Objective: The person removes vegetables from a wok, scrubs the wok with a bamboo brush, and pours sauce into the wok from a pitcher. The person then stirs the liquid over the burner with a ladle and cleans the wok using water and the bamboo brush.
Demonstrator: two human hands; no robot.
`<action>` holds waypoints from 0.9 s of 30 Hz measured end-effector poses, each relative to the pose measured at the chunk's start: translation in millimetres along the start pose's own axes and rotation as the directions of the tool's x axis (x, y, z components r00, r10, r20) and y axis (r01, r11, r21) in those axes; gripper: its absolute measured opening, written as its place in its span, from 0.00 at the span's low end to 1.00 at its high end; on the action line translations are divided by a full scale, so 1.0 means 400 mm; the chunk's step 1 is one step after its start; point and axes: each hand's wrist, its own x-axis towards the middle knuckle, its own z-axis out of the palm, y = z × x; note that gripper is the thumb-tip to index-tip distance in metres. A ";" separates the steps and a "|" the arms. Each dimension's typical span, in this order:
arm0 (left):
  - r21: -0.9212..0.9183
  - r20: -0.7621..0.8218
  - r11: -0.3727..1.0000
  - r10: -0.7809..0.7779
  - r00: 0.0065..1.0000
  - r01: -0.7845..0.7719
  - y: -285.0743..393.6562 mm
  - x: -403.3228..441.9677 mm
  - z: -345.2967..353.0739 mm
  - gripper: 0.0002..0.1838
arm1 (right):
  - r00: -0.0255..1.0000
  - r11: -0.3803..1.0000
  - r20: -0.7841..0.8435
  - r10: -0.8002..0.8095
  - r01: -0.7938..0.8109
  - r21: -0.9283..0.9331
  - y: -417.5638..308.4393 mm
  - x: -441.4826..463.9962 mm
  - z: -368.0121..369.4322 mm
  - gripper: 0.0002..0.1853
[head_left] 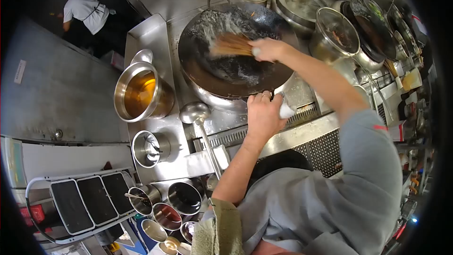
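A large dark wok (188, 61) sits on the stove with foamy water moving inside it. My right hand (270, 50) is closed around the bound end of a bamboo wok brush (232, 46), whose bristles are blurred over the wet inside of the wok. At the wok's near rim, my left hand (263, 113) is closed with a white cloth (287, 109) bunched in it, where the near handle would be. The fingers and cloth hide that handle. A steel ladle (196, 112) lies left of my left hand, its long handle pointing toward me.
Left of the wok stand a steel pot of amber oil (140, 93) and a smaller steel pot (147, 148). Several sauce containers (185, 197) are at lower left. Strainer pots (336, 35) and more woks line the right. A person (87, 12) stands at upper left.
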 end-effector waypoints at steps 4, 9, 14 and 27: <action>0.000 -0.033 1.000 -0.007 0.999 0.007 -0.005 -0.003 0.004 0.24 | 0.989 0.970 -0.008 0.147 -0.145 -0.196 0.063 -0.003 -0.105 0.28; -0.024 -0.008 1.000 0.000 1.000 0.000 0.001 -0.017 0.015 0.22 | 0.982 0.978 -0.063 0.177 -0.168 0.121 -0.027 0.077 0.012 0.26; 0.000 -0.045 1.000 -0.003 0.999 0.003 0.002 -0.012 0.007 0.22 | 0.977 0.952 0.168 0.129 -0.075 -0.296 0.127 -0.174 -0.155 0.31; 0.010 -0.030 1.000 -0.022 0.999 0.022 0.006 -0.002 0.020 0.22 | 0.982 0.923 0.143 0.121 -0.058 -0.379 0.186 -0.117 -0.212 0.32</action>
